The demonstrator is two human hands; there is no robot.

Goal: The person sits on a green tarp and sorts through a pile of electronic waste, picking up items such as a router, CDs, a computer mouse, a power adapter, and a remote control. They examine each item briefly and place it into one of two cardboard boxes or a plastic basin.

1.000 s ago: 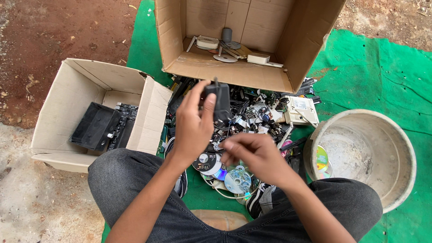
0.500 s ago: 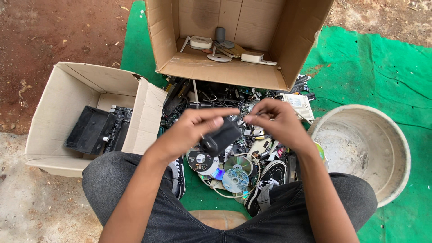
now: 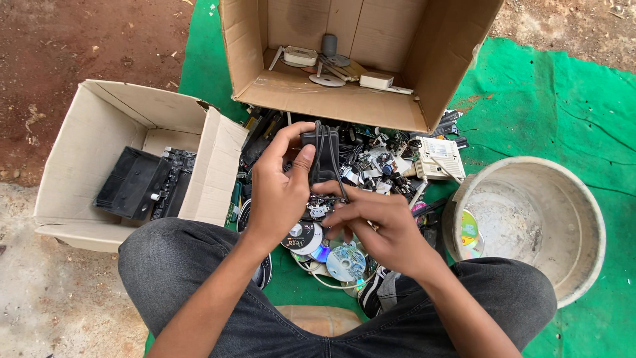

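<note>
Above the scrap pile [image 3: 371, 166], a black adapter [image 3: 319, 156] upright, long axis vertical, pinched by left hand [image 3: 281, 192]; right hand [image 3: 381, 232] pinching its cord [image 3: 339, 179].

Left hand [image 3: 281, 192] and right hand [image 3: 384, 229], fingers curled.

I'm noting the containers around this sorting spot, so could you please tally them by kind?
Cardboard boxes: 2, a tipped box beyond the pile and a box nearest the left hand
Round metal basins: 1, the basin nearest the right hand
Total: 3
</note>
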